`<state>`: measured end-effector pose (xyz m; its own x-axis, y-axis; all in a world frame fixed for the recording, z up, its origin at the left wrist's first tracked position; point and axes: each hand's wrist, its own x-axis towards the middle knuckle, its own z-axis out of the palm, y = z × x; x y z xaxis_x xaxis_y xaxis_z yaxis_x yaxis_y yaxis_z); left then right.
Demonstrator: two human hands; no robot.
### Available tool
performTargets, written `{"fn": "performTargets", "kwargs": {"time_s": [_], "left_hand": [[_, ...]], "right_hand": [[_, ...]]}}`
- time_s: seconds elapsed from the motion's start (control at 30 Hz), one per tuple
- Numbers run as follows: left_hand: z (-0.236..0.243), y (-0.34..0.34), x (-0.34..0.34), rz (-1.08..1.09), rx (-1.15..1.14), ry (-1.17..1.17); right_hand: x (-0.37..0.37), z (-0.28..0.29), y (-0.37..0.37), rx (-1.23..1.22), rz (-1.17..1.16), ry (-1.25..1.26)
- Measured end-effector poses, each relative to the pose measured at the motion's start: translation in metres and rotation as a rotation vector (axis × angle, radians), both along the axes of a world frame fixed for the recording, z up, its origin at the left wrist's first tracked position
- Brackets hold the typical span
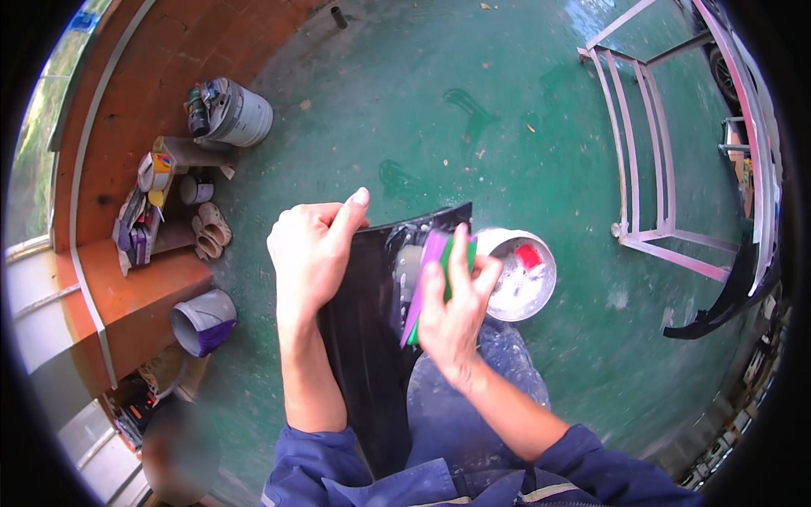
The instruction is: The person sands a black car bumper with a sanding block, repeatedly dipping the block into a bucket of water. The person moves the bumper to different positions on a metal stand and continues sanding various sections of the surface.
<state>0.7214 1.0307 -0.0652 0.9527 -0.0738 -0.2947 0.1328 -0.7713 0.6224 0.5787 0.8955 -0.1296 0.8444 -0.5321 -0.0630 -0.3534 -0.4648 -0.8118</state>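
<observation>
A long black panel [361, 338], glossy and curved, leans across my lap with its upper edge raised. My left hand [312, 253] is closed over that upper edge at its left part, thumb pointing up. In my right hand [456, 325] is a flat purple-and-green scrubbing pad [434, 269], pressed against the panel's right side. White suds and wet streaks show on the panel beside the pad. Just right of the panel, a white bucket [551, 287] holds foamy liquid, with a red block [529, 257] lying in the foam.
A pale metal frame rack [623, 152] stands at the right, near a curved black part [705, 324]. Along the left wall are a large white bucket [249, 118], a low shelf [175, 237] with cans, clogs [211, 230] and a purple-stained bucket [190, 317]. Water marks the green floor [507, 160].
</observation>
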Motion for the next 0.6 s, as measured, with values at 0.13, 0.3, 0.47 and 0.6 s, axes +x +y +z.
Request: {"fn": "performTargets", "kwargs": {"time_s": [0.13,0.3,0.47,0.6], "left_hand": [[-0.017,0.015,-0.002,0.003,-0.282,0.03],[-0.009,0.017,-0.002,-0.04,-0.255,0.017],[-0.013,0.009,-0.005,-0.028,-0.359,-0.014],[-0.01,0.003,-0.003,-0.053,-0.267,-0.033]], "right_hand": [[-0.004,0.004,-0.007,-0.022,0.169,-0.131],[0.017,-0.005,-0.017,-0.053,-0.042,-0.002],[0.001,0.012,-0.01,-0.133,0.141,-0.096],[0.015,0.016,-0.005,-0.129,0.004,0.0]]}}
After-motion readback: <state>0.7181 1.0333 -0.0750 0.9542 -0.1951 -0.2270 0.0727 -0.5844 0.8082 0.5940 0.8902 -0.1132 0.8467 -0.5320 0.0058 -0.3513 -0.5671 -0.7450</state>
